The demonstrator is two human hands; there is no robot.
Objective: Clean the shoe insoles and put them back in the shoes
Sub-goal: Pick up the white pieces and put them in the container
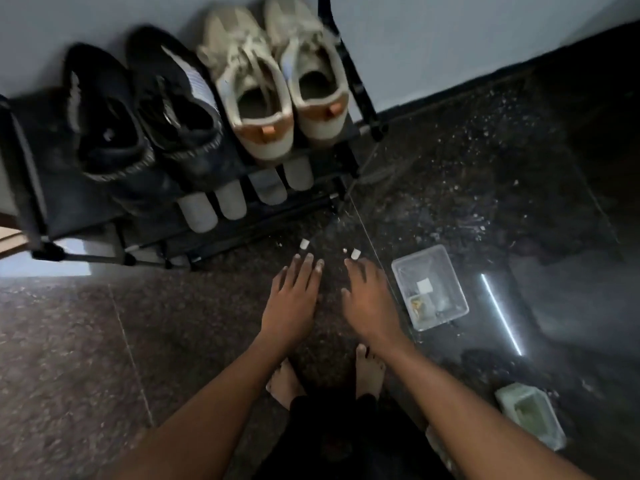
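A pair of cream sneakers (277, 81) and a pair of black shoes (145, 109) stand on the top shelf of a black shoe rack (41, 188) against the wall. Pale rounded ends of several items (230, 199), maybe insoles or slippers, stick out from the shelf below. My left hand (292, 299) and my right hand (369, 299) are stretched out side by side over the floor in front of the rack, palms down, fingers straight, holding nothing.
A clear plastic box (429, 287) with small items sits on the dark speckled floor to the right of my hands. A pale green container (531, 414) lies at lower right. My bare feet (369, 374) are below my hands.
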